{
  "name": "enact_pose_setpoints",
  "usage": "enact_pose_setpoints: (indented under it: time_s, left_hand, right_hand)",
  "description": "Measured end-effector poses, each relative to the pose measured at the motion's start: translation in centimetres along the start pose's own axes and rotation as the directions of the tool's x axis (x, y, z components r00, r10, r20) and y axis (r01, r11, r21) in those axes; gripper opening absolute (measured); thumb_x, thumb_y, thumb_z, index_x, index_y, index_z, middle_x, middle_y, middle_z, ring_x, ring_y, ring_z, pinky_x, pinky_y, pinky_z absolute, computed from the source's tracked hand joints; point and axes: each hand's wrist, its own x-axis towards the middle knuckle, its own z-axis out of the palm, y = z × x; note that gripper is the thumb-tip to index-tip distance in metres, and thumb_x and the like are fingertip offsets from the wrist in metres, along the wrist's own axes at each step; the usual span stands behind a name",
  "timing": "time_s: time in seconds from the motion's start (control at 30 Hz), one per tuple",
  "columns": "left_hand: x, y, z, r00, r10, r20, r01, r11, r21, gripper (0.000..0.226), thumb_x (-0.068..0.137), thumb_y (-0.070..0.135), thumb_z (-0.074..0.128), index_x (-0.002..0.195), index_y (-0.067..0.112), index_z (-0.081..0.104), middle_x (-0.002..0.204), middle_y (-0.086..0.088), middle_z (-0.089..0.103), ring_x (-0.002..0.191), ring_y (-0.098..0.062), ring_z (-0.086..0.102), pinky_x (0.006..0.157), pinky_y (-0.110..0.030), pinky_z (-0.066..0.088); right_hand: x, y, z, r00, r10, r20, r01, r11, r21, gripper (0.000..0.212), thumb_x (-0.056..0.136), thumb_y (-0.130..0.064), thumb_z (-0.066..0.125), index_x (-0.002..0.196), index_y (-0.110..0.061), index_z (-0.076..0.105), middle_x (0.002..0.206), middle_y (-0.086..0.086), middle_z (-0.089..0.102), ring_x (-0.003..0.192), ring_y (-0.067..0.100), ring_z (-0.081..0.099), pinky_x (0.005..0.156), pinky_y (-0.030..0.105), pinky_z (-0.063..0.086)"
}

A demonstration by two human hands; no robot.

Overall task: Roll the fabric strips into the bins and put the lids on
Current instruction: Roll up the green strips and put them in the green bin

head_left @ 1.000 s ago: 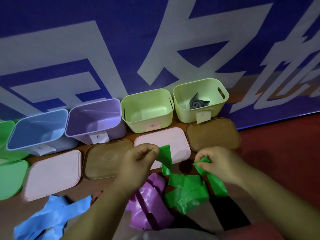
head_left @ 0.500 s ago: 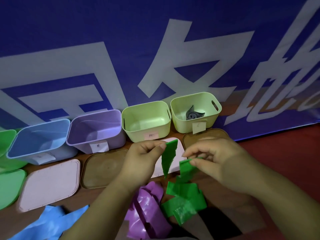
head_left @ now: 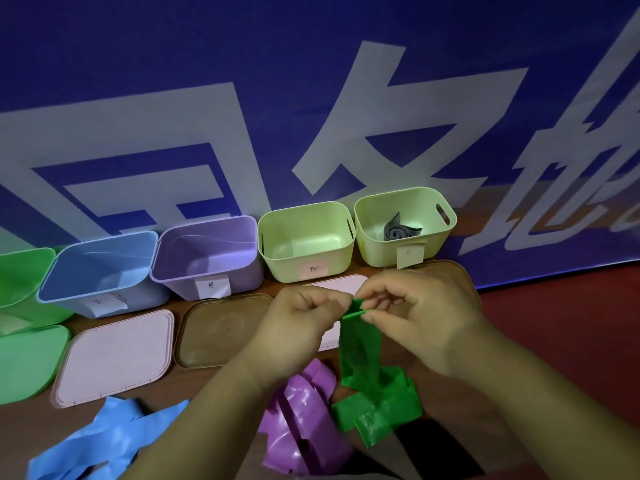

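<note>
Glossy green strip (head_left: 360, 344), top newly folded

The left grip (head_left: 298, 325) is a bare hand on a bare forearm (head_left: 207, 414) that enters from 7 o'clock. The right grip (head_left: 424, 320) is likewise bare, with its uncovered forearm (head_left: 540, 396) entering from 4 o'clock.

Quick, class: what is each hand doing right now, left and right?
Left hand: pinches the top end of the green strip.
Right hand: pinches that same top end.
</note>
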Motion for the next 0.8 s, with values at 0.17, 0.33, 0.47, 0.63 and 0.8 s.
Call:
enact_pose_setpoints:
  time_s: [0.17, 0.33, 0.47, 0.63, 0.8]
  left_hand:
    - [-0.3, 0.1, 0.0, 0.999, -0.033, 0.004, 0.033, 0.999, -0.03, 0.023, 0.097, 0.011, 0.057, 0.094, 0.012, 0.08, 0.093, -0.009, 0.078, 0.082, -0.008, 0.065, 0.078, -0.023, 0.052]
    - [-0.3, -0.1, 0.0, 1.0, -0.026, 0.01, 0.026, 0.997, -0.078, 0.025, 0.097, 0.008, 0.056, 0.092, 0.013, 0.08, 0.092, -0.007, 0.078, 0.082, -0.009, 0.066, 0.076, -0.021, 0.052]
    - [-0.3, -0.2, -0.1, 0.999, 0.013, 0.03, -0.01, 0.995, -0.098, 0.023, 0.096, 0.006, 0.057, 0.094, 0.009, 0.08, 0.093, -0.01, 0.078, 0.085, -0.011, 0.067, 0.078, -0.023, 0.053]
    - [0.1, -1.2, -0.1, 0.995, 0.093, 0.033, -0.092, 0.995, -0.039, 0.016, 0.093, 0.002, 0.062, 0.098, 0.003, 0.077, 0.092, -0.009, 0.078, 0.087, -0.014, 0.071, 0.079, -0.023, 0.053]
    - [0.2, -2.4, -0.9, 0.992, 0.087, -0.096, -0.075, 0.99, 0.122, 0.019, 0.097, 0.011, 0.059, 0.088, 0.013, 0.076, 0.079, 0.004, 0.074, 0.075, -0.006, 0.066, 0.072, -0.019, 0.051]
  right_hand:
    - [0.1, 0.2, 0.5, 0.996, 0.016, -0.092, -0.02, 0.999, -0.044, 0.029, 0.069, -0.007, 0.085, 0.086, -0.026, 0.073, 0.075, -0.014, 0.066, 0.075, -0.004, 0.061, 0.069, 0.003, 0.041]
    - [0.0, 0.4, 0.7, 0.993, 0.03, -0.116, -0.042, 0.994, -0.101, 0.027, 0.068, -0.011, 0.087, 0.085, -0.025, 0.071, 0.081, -0.016, 0.058, 0.077, -0.012, 0.054, 0.068, -0.002, 0.033]
    - [0.0, 0.6, 0.9, 0.985, 0.117, -0.129, -0.127, 0.989, -0.075, 0.028, 0.07, -0.018, 0.086, 0.092, -0.028, 0.071, 0.083, -0.022, 0.061, 0.086, -0.021, 0.052, 0.07, -0.005, 0.032]
    - [0.1, 1.8, 1.9, 0.98, 0.193, -0.042, -0.185, 0.973, 0.136, 0.03, 0.074, -0.013, 0.083, 0.091, -0.032, 0.068, 0.077, -0.015, 0.066, 0.076, 0.004, 0.064, 0.069, 0.008, 0.047]
    - [-0.3, 4.8, 3.5, 0.955, 0.296, 0.027, -0.295, 0.931, 0.216, 0.027, 0.077, -0.01, 0.079, 0.091, -0.03, 0.067, 0.079, -0.008, 0.065, 0.07, 0.006, 0.061, 0.067, 0.015, 0.051]
